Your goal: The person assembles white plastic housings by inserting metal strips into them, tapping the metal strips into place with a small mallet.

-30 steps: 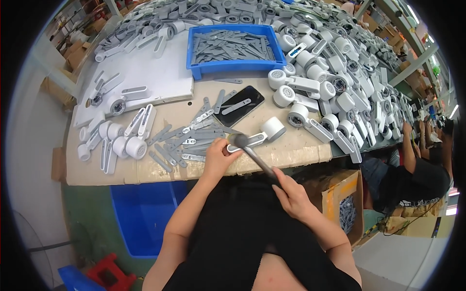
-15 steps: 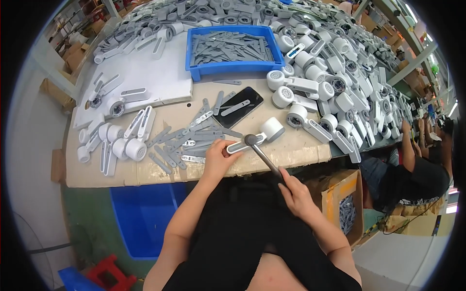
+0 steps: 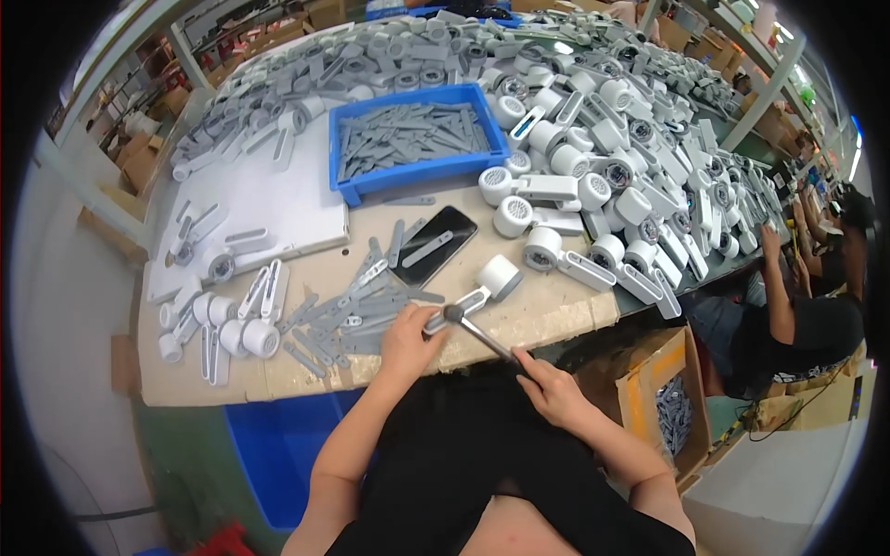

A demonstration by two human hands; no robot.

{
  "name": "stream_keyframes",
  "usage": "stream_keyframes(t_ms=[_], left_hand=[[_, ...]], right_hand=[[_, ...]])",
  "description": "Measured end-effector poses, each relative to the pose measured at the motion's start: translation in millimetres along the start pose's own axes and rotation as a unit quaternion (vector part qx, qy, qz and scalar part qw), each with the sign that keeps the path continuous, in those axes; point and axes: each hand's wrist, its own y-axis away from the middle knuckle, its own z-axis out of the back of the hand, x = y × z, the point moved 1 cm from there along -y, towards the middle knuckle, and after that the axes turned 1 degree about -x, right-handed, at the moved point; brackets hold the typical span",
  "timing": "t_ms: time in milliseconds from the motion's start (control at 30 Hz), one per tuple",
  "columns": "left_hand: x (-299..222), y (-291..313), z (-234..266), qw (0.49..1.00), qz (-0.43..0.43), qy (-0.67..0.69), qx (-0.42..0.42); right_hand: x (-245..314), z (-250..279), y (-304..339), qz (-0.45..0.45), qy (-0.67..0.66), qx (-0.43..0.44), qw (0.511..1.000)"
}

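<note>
My left hand [image 3: 408, 345] grips the handle end of a white handheld fan [image 3: 499, 278] at the table's front edge. The fan's round head points away to the right. My right hand [image 3: 554, 389] is closed round the grip of a hammer [image 3: 485, 340]. Its dark round head lies over the fan's handle beside my left fingers; whether it touches cannot be made out. Loose grey strips [image 3: 320, 320] lie in a heap left of my left hand. Behind the fan is a black phone [image 3: 454, 232] with a grey strip across it.
A blue tray [image 3: 417, 174] full of grey strips stands further back. Piled fans [image 3: 593, 190] cover the right and far table, and a few [image 3: 243, 337] lie at left. Below are a blue bin [image 3: 278, 454] and a cardboard box [image 3: 640, 385]. Another person [image 3: 797, 334] works at right.
The view has shifted, so the table sits a little lower and turned. The hammer head has moved along the fan's handle, closer to my left fingers. Both hands keep their holds.
</note>
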Motion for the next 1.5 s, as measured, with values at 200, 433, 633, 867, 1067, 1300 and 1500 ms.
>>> stream_keyframes(t_ms=[200,433,633,867,1067,1300,1500], left_hand=[[-3.2,-22.8,38.5,0.954,0.174,0.197,0.142],[-10.7,-226.0,86.7,0.957,0.126,0.260,0.042],[49.5,-469.1,92.9,0.895,0.095,0.430,-0.068],[59.3,-516.8,39.3,0.922,0.056,0.377,-0.072],[-18.9,-425.5,-0.8,0.957,-0.272,0.091,-0.040],[-146.9,-235.9,-79.6,0.848,-0.495,0.026,0.187],[-147.9,-155.4,-150.1,0.822,-0.505,-0.181,0.191]], right_hand=[[-6.2,30.4,-8.9,0.043,-0.055,-0.066,0.995],[-25.1,47.1,-13.6,-0.042,-0.128,-0.145,0.980],[-36.7,54.3,-25.3,-0.059,-0.108,-0.170,0.978],[-45.0,50.6,-21.9,-0.124,-0.130,-0.178,0.968],[-58.7,59.0,-18.5,-0.109,-0.111,-0.207,0.966],[-52.9,77.9,1.7,-0.094,-0.162,-0.350,0.918],[-47.7,71.6,31.2,-0.083,-0.196,-0.387,0.897]])
